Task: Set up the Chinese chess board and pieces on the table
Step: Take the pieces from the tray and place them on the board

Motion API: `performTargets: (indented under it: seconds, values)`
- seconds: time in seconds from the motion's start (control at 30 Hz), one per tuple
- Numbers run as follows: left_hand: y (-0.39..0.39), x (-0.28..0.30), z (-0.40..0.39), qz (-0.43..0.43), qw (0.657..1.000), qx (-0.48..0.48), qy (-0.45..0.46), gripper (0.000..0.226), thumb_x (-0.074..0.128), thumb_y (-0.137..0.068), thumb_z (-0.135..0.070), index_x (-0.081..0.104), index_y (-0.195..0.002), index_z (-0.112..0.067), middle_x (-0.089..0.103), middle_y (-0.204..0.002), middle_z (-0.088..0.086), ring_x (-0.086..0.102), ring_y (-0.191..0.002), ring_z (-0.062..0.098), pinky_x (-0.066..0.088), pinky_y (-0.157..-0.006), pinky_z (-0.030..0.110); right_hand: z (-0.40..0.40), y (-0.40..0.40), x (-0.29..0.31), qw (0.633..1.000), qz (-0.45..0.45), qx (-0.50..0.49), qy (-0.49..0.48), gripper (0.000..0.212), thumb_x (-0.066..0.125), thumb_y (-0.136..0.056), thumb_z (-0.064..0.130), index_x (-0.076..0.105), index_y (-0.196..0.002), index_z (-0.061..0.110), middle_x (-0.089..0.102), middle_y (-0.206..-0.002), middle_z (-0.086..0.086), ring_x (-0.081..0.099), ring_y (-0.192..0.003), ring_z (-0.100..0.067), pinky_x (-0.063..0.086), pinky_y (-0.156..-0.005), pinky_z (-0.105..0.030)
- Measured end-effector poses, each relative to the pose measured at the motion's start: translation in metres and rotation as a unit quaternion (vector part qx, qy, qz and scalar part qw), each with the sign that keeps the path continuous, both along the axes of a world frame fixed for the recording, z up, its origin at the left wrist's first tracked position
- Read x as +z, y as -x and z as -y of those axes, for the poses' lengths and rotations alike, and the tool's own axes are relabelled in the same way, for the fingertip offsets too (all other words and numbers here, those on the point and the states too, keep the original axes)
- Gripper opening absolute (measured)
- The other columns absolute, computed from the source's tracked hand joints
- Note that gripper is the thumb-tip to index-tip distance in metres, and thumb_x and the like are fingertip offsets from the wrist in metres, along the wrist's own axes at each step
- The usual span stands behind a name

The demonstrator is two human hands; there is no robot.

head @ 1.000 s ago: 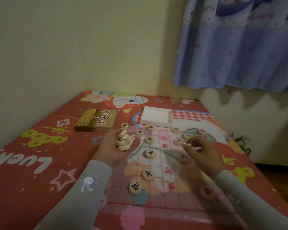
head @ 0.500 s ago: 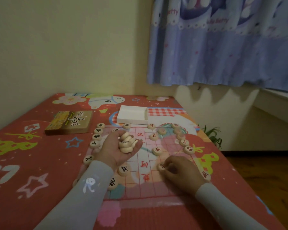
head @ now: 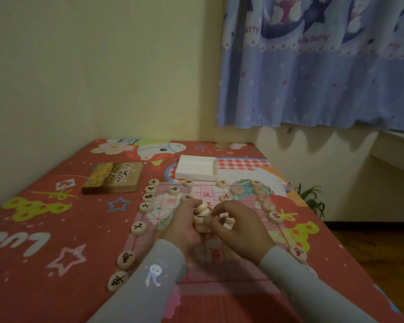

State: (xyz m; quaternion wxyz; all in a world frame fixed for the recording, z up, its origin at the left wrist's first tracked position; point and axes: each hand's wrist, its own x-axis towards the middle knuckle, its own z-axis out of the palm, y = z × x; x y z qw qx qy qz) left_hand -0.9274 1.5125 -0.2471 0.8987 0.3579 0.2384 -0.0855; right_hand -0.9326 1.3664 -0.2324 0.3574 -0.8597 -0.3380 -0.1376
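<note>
1. Your left hand [head: 182, 231] is curled shut around a loose stack [head: 201, 216] of wooden pieces, held over the middle of the board [head: 219, 271].
2. Your right hand [head: 238, 226] has come in beside it, fingers [head: 216, 221] pinched nearly closed at the stack; whether they already have hold of a piece, you cannot tell from this view.
3. The board lies flat on the tabletop [head: 56, 229]. Black pieces [head: 138, 227] line its left edge, red pieces [head: 273, 216] curve along the right, and a few sit near the far end by the white tray [head: 196, 170].
4. The stack looks uneven, so drawing one piece out from the side could spill the rest onto the board.
5. Falling pieces would likely knock the placed ones off their points or roll off the tabletop.
6. Your sleeves [head: 154, 273] hang close to the near pieces; a careless sweep could drag them.
</note>
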Motion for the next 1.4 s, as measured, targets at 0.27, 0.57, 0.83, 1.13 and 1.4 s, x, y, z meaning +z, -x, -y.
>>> performTargets:
  seconds: [0.27, 0.57, 0.83, 1.13, 1.4]
  values:
    - [0.012, 0.011, 0.006, -0.021, 0.999, -0.009, -0.024, 0.026, 0.049, -0.090, -0.022, 0.058, -0.074, -0.005, 0.062, -0.053, 0.011, 0.062, -0.042, 0.023, 0.054, -0.047, 0.027, -0.018, 0.001, 0.005, 0.993, -0.115, -0.001, 0.002, 0.017, 0.075, -0.075, 0.038, 0.063, -0.085, 0.031, 0.063, -0.082, 0.016, 0.059, -0.079, -0.002, 0.047, -0.071, -0.018]
    - [0.001, -0.001, -0.019, 0.004, 0.999, 0.005, 0.051, 0.023, 0.057, -0.086, -0.021, 0.057, -0.105, -0.009, 0.061, -0.095, 0.012, 0.063, -0.066, 0.025, 0.057, -0.059, 0.035, -0.013, -0.009, 0.001, 0.978, -0.133, 0.017, -0.156, 0.019, 0.075, -0.077, 0.024, 0.064, -0.089, 0.032, 0.068, -0.092, 0.015, 0.061, -0.091, 0.000, 0.048, -0.077, -0.020]
    - [0.016, 0.008, -0.093, 0.055, 0.990, 0.091, 0.096, 0.019, 0.049, -0.092, -0.024, 0.049, -0.079, -0.010, 0.043, -0.085, 0.007, 0.049, -0.087, 0.023, 0.059, -0.055, 0.042, -0.038, -0.020, -0.012, 0.974, -0.169, 0.035, -0.148, 0.015, 0.075, -0.079, 0.023, 0.065, -0.088, 0.030, 0.069, -0.093, 0.012, 0.063, -0.091, -0.005, 0.054, -0.074, -0.025]
    - [0.067, 0.014, -0.174, 0.095, 0.975, 0.183, 0.086, 0.035, 0.037, -0.088, -0.014, 0.023, -0.057, -0.022, 0.012, -0.055, -0.004, 0.009, -0.051, 0.012, 0.054, -0.073, 0.040, -0.115, 0.004, -0.031, 0.982, -0.149, 0.114, 0.012, 0.016, 0.072, -0.073, 0.022, 0.061, -0.077, 0.033, 0.064, -0.092, 0.007, 0.059, -0.087, -0.007, 0.050, -0.082, -0.028]
    - [0.067, -0.013, -0.185, 0.071, 0.971, 0.208, 0.094, 0.027, 0.043, -0.091, -0.023, 0.033, -0.066, -0.021, 0.013, -0.072, -0.001, 0.026, -0.062, 0.016, 0.059, -0.066, 0.040, -0.160, 0.013, -0.049, 0.983, -0.084, 0.146, 0.074, 0.013, 0.073, -0.078, 0.033, 0.061, -0.078, 0.027, 0.046, -0.084, 0.011, 0.047, -0.079, -0.006, 0.032, -0.066, -0.005]
